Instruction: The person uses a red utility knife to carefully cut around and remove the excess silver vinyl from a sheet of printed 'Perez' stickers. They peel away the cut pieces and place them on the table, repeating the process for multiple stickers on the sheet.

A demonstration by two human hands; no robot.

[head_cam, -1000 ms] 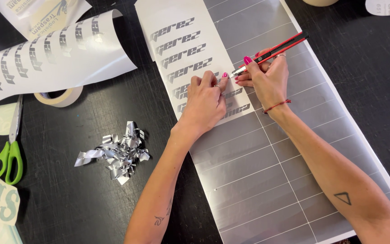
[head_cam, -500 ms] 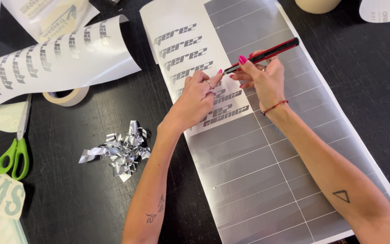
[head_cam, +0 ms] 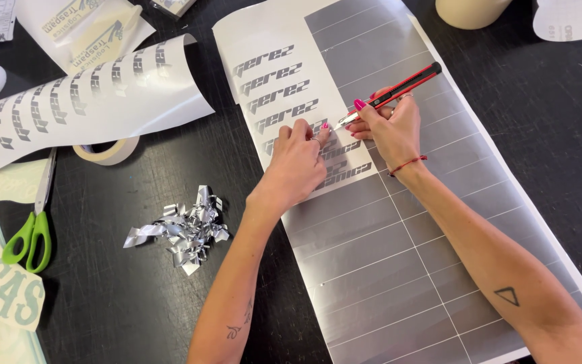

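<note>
Right hand (head_cam: 391,128) grip closed around red craft knife (head_cam: 393,92), left hand (head_cam: 298,162) fingertips pressing silver vinyl sheet (head_cam: 399,256)

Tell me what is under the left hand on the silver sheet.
The left hand presses on the silver vinyl sheet, on its white weeded strip of grey lettering. The letters beneath the palm are hidden.

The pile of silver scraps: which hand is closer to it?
Left. The left hand presses the vinyl sheet just right of the scraps; the right hand, holding the cutter, lies farther right.

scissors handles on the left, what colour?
Bright green, on the metal-bladed scissors lying on the black table; the head view shows it.
</note>
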